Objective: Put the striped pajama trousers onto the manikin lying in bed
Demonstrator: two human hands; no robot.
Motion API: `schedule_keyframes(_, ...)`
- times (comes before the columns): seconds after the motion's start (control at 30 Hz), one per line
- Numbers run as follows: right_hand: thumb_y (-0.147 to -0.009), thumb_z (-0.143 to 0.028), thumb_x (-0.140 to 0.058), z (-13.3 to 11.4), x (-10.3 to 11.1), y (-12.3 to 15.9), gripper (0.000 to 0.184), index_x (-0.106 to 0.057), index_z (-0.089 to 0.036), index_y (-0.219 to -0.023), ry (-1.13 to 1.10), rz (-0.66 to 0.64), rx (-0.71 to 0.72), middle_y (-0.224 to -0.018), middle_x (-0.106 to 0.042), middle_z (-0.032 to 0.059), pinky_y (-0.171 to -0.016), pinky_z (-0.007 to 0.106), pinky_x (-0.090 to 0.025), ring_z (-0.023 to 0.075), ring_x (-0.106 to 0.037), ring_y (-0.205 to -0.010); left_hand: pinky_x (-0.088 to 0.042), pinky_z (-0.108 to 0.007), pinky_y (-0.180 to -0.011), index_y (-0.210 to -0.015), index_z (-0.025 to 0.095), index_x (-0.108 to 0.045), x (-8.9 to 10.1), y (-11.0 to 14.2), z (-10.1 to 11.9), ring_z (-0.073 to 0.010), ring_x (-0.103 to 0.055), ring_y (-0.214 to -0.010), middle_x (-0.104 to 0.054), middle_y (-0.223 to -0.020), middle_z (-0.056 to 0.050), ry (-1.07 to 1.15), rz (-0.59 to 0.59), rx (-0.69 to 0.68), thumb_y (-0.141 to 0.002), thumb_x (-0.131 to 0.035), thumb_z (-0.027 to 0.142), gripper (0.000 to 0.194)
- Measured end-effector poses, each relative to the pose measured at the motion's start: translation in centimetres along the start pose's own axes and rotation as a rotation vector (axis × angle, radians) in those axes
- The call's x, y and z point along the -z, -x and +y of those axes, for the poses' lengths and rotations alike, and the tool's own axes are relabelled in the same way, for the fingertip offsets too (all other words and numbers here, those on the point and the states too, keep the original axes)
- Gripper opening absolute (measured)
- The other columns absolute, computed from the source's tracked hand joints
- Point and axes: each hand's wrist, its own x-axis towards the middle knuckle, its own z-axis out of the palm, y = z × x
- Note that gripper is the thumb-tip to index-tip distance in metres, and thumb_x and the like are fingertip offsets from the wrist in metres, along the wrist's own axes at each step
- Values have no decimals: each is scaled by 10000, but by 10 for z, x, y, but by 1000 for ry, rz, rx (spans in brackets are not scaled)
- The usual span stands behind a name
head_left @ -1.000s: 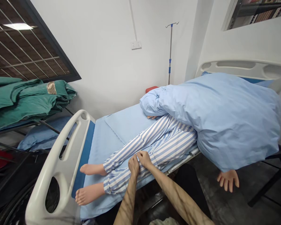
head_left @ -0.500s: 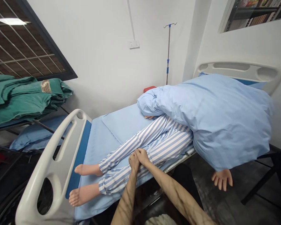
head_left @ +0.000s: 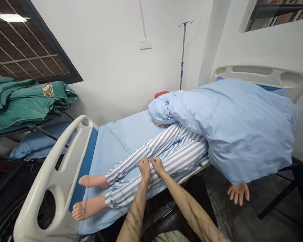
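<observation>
Over the near leg of a manikin in blue-and-white striped trousers [head_left: 184,158], my left hand [head_left: 145,167] is closed with its fingers curled. My right hand [head_left: 157,165] is just to its right, also closed, with a small gap between the two. Whatever the fingers hold, if anything, is hidden. Both hands are at about knee height on the manikin, whose bare feet [head_left: 89,206] point toward the bed's foot end. A light blue quilt [head_left: 232,124] is heaped over its upper body, and one manikin hand [head_left: 238,194] hangs out below the quilt's edge.
The bed has a pale footboard [head_left: 47,161] at left and a headboard [head_left: 262,72] at far right. An IV pole [head_left: 183,57] stands by the wall. Folded green cloth [head_left: 32,104] lies on a rack at left. A dark chair [head_left: 290,188] is at right.
My two hands were pressed together and are now slightly apart, both still closed. The view has shifted a little; the manikin and quilt look unmoved.
</observation>
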Motion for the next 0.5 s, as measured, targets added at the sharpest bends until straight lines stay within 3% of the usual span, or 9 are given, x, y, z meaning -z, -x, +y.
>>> schedule_keyframes(0.2,-848,-333,-430,3,-2,-2,360,-295,-244,-526,12,23,-16,-514,-312,-49,-568,279,-294,123,-341,-559,-353,-279,-641,-576,227,-491,-10,16,-5,-164,-484,-614,-568,-600,-32,-204,-52,-27,-924,-466,225,349)
schedule_keyframes(0.5,-868,-302,-499,6,19,-2,377,-351,-221,-531,178,-42,139,-503,-372,-45,-607,302,-246,115,-352,-560,-316,-272,-652,-578,214,-519,-8,18,-11,-160,-502,-634,-617,-629,-42,-287,-101,-98,-925,-478,216,349)
